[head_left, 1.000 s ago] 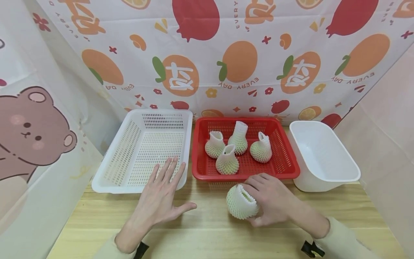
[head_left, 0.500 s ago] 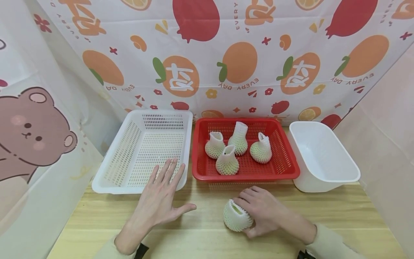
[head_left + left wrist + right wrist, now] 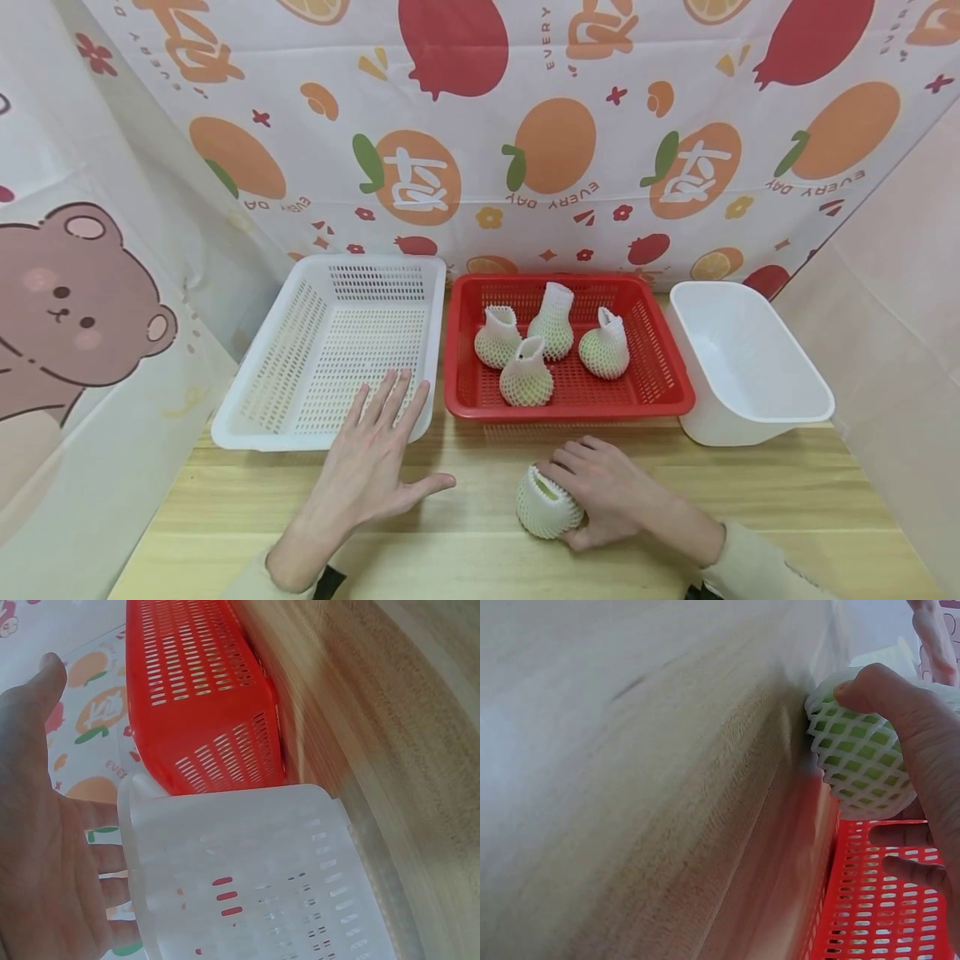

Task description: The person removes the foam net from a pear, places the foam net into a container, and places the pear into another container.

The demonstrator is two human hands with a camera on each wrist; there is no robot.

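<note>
My right hand [image 3: 607,492] holds a round green fruit in a white foam net [image 3: 547,508] at the front middle of the wooden table. In the right wrist view the thumb presses one side of the netted fruit [image 3: 862,754], whose green skin shows through the mesh; the sleeve's mouth is bunched at the top. My left hand [image 3: 363,467] is spread flat, palm down, its fingers reaching over the near right corner of a white slotted basket [image 3: 270,439]. Several more foam-netted fruits [image 3: 527,383] stand in a red slotted basket [image 3: 570,413] behind the right hand.
A deep white plastic bin [image 3: 723,429] stands right of the red basket. The baskets and bin line up along a fruit-printed curtain [image 3: 558,142]. Another curtain with a bear print [image 3: 82,300] hangs at the left. The wooden table [image 3: 450,567] extends in front.
My right hand has brought the netted fruit from close by the red basket's front edge down towards the table's near side, slightly left. The left hand has stayed in place.
</note>
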